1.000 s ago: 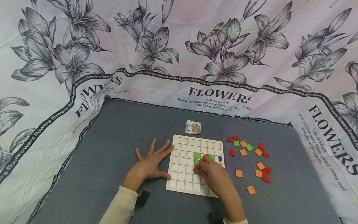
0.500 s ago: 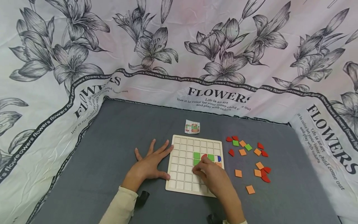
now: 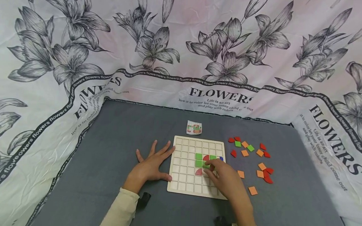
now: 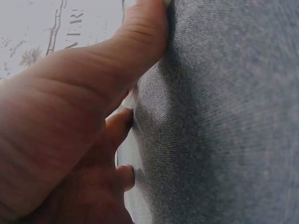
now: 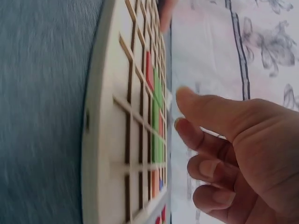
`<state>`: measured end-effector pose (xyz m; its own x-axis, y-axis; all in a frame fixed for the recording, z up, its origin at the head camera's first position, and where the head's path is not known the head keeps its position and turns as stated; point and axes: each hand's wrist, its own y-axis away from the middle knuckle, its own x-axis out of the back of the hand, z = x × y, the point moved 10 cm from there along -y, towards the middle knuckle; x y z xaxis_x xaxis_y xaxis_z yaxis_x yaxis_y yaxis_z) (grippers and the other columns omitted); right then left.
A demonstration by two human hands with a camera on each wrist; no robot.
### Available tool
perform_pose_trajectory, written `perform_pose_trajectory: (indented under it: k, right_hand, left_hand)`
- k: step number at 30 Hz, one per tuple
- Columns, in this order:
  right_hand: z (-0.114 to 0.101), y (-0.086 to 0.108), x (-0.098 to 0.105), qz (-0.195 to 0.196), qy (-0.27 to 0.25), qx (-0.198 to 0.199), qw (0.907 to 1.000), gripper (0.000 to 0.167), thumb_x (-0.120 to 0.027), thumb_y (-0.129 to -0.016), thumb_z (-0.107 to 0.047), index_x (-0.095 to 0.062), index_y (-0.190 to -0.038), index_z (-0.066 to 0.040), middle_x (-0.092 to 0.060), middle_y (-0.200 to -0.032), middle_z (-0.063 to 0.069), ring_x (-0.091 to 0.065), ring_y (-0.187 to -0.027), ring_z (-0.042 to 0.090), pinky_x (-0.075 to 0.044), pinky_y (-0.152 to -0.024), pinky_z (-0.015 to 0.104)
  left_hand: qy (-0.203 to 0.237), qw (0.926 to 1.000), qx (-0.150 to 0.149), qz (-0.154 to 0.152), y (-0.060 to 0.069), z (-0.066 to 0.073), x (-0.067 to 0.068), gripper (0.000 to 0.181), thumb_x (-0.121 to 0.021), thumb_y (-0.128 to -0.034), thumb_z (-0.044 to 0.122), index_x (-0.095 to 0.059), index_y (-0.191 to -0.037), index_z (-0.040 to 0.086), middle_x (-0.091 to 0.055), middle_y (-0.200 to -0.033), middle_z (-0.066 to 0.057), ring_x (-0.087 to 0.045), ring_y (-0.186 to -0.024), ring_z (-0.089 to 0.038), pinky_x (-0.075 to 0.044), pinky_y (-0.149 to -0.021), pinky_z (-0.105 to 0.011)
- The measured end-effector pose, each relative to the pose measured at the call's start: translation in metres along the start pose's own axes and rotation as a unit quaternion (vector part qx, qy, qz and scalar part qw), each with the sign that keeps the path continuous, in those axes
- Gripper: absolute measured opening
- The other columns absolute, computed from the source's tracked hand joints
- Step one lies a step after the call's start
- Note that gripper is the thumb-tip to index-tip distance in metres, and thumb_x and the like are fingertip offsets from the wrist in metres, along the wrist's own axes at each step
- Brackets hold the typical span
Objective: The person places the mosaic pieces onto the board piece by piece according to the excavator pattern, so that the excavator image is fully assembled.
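Observation:
A wooden grid board point(image 3: 181, 162) lies on the grey cloth, with green squares point(image 3: 199, 164), red rounded pieces and a blue-marked tile in its cells. My left hand point(image 3: 149, 168) is spread flat at the board's left side, thumb and a fingertip touching its edge. Over the board's right half hovers my right hand point(image 3: 225, 177), its fingers loosely bent and holding nothing. Just left of its fingertips, a red rounded piece point(image 3: 199, 171) sits in a cell. In the right wrist view, thumb and forefinger stand slightly apart above the board point(image 5: 100, 121). My right hand hides several cells in the head view.
Loose orange squares point(image 3: 253, 190), red rounded pieces point(image 3: 268, 179) and green squares point(image 3: 250, 147) are scattered right of the board. A small pattern card point(image 3: 194, 127) lies behind it. Flower-printed fabric point(image 3: 158, 91) rises around the cloth at the back and sides.
My right hand has let go of the red rounded piece and drawn off to the right, so the piece now shows in its cell. The left hand has stayed put.

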<state>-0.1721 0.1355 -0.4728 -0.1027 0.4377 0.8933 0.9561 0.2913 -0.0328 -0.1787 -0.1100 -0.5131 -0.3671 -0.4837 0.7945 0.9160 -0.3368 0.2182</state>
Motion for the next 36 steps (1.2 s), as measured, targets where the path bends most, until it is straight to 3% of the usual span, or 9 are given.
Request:
perform_pose_trajectory:
  k: [7,11,15,22,27,36]
  right_hand:
    - [0.043,0.012,0.029,0.05,0.024,-0.08,0.9952,0.029,-0.08,-0.098,-0.029,-0.074,-0.119,-0.011,-0.065,-0.093,-0.001,-0.051,-0.068,0.013,-0.042,-0.054,0.029]
    - [0.068,0.023,0.041,0.065,0.036,-0.131,0.9885,0.039,-0.08,-0.097,-0.032,-0.071,-0.125,-0.006,-0.068,-0.107,0.009,-0.064,-0.081,0.022,-0.054,-0.062,0.038]
    - [0.087,0.034,0.045,0.06,0.054,-0.184,0.9795,0.046,-0.08,-0.096,-0.035,-0.069,-0.125,-0.002,-0.067,-0.116,0.017,-0.069,-0.094,0.03,-0.059,-0.072,0.052]
    - [0.108,0.043,0.039,0.022,0.073,-0.257,0.9634,0.052,-0.082,-0.093,-0.039,-0.067,-0.123,0.001,-0.064,-0.115,0.02,-0.066,-0.092,0.033,-0.056,-0.076,0.058]
    - [0.109,0.042,0.032,0.018,0.075,-0.263,0.9616,0.051,-0.084,-0.093,-0.031,-0.067,-0.126,0.003,-0.064,-0.118,0.025,-0.067,-0.097,0.036,-0.057,-0.081,0.058]
    - [0.095,0.033,0.032,0.05,0.057,-0.214,0.9739,0.046,-0.08,-0.092,-0.018,-0.067,-0.13,0.004,-0.068,-0.113,0.02,-0.066,-0.095,0.032,-0.057,-0.079,0.056]
  left_hand:
    - [-0.004,1.0,0.002,0.002,0.0,0.0,0.002,0.116,-0.093,-0.0728,0.051,-0.03,-0.169,0.035,-0.014,-0.178,0.008,0.011,-0.163,-0.039,0.018,-0.104,-0.09]
    - [-0.002,1.0,0.003,0.002,0.0,0.0,0.001,0.117,-0.094,-0.0726,0.052,-0.029,-0.169,0.036,-0.014,-0.178,0.009,0.012,-0.163,-0.039,0.018,-0.104,-0.09]
    - [-0.003,1.0,0.003,0.0,0.0,0.0,0.0,0.118,-0.093,-0.0724,0.052,-0.029,-0.169,0.035,-0.014,-0.178,0.008,0.011,-0.163,-0.04,0.019,-0.103,-0.09]
    - [0.001,1.0,0.002,-0.002,-0.001,-0.001,-0.001,0.117,-0.093,-0.0726,0.052,-0.029,-0.169,0.034,-0.014,-0.178,0.007,0.012,-0.163,-0.04,0.02,-0.103,-0.09]
    - [0.001,1.0,0.003,-0.002,-0.001,-0.002,-0.002,0.117,-0.093,-0.0726,0.052,-0.029,-0.169,0.035,-0.014,-0.178,0.008,0.012,-0.163,-0.04,0.02,-0.103,-0.089]
    - [-0.004,1.0,-0.001,-0.003,-0.003,-0.002,-0.002,0.117,-0.093,-0.0727,0.054,-0.028,-0.169,0.036,-0.013,-0.178,0.009,0.012,-0.163,-0.04,0.02,-0.103,-0.089]
